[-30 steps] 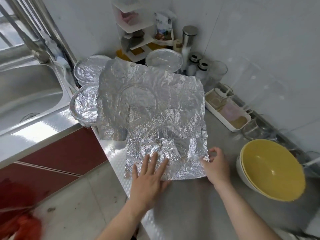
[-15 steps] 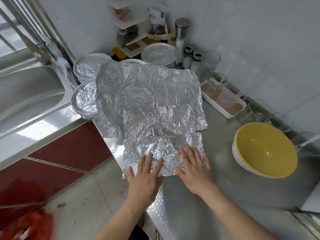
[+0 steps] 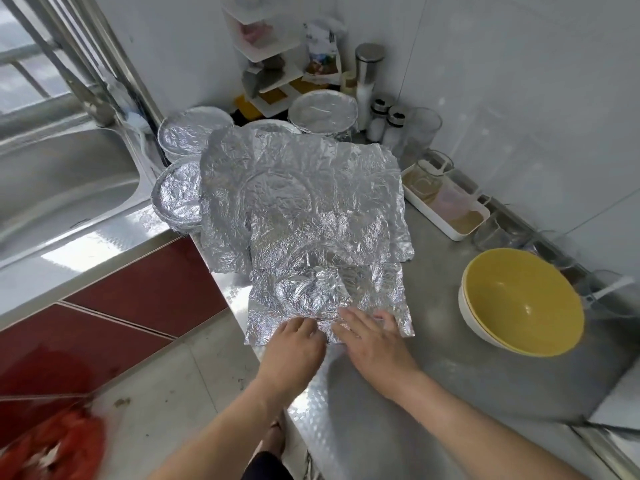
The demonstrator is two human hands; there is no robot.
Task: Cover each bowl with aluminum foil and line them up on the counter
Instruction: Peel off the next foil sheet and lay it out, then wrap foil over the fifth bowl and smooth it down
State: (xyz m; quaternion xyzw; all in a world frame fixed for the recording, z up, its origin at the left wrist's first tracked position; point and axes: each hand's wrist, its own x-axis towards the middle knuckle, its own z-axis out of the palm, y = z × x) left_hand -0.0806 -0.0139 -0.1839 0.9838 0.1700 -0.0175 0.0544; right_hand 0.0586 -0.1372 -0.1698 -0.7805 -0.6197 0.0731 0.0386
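Observation:
Crumpled aluminum foil sheets (image 3: pixel 304 209) lie overlapped on the steel counter (image 3: pixel 433 341). My left hand (image 3: pixel 294 348) rests flat on the near edge of the nearest sheet. My right hand (image 3: pixel 370 337) lies flat beside it, fingers spread on the same sheet. Foil-covered bowls stand behind: one by the sink (image 3: pixel 176 199), one further back left (image 3: pixel 190 133), one at the back (image 3: pixel 323 112). An uncovered yellow bowl (image 3: pixel 523 303) stacked in a white bowl stands to the right.
A steel sink (image 3: pixel 62 181) with a faucet lies to the left. A white tray (image 3: pixel 446 206) with glass containers, jars and shakers lines the back wall. A corner shelf (image 3: pixel 270 64) stands at the back. The counter edge drops to the floor at the left.
Both hands slid closer together on the near foil sheet; my right hand moved from the sheet's right edge onto its middle. The camera view shifted slightly.

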